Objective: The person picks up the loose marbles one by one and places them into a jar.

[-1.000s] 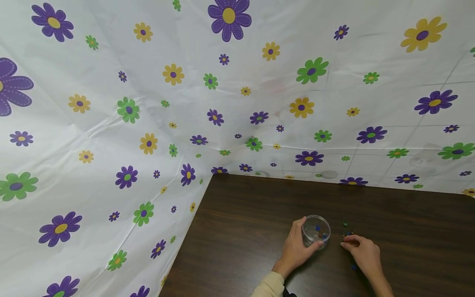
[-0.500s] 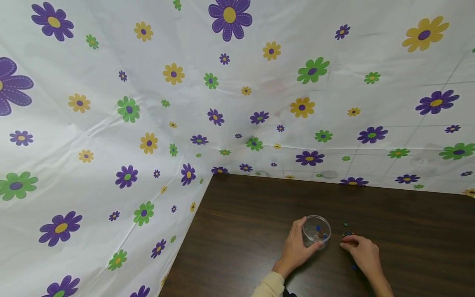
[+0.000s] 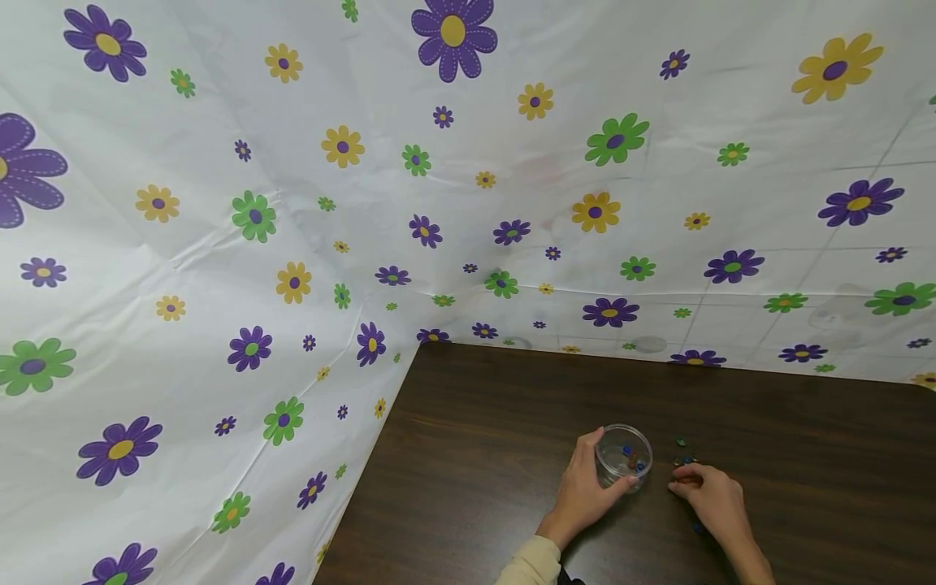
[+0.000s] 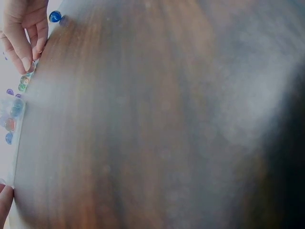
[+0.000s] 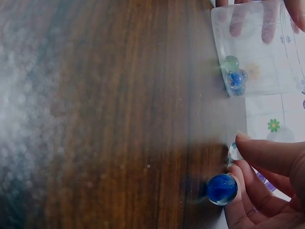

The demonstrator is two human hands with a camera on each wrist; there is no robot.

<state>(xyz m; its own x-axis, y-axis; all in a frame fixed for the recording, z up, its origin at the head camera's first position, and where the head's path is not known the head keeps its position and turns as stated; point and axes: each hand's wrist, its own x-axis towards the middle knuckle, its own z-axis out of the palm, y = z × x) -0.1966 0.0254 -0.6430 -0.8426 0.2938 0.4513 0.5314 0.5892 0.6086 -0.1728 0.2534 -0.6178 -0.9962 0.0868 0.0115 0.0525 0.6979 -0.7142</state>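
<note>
In the head view my left hand [image 3: 585,491] holds a clear round plastic container [image 3: 624,426] on the table, thumb and fingers on either side of its wall. Inside lie several glass marbles, among them a blue marble [image 3: 639,467] and a brownish one. To the container's right, my right hand [image 3: 717,500] is low over the table. The right wrist view shows its thumb and fingers pinching a clear marble [image 5: 234,151]. A larger-looking blue marble [image 5: 222,189] lies beside these fingers, nearer that camera. Several loose marbles sit just beyond the right fingertips, partly hidden, with a green marble [image 3: 681,443] farther back.
Both hands work over a dark brown wooden table [image 3: 475,455]. White sheeting [image 3: 468,203] printed with purple, green and yellow flowers hangs along the table's back and left edges.
My right hand has shifted very slightly to the left, its fingertips still together. The left hand and the container have stayed in place.
</note>
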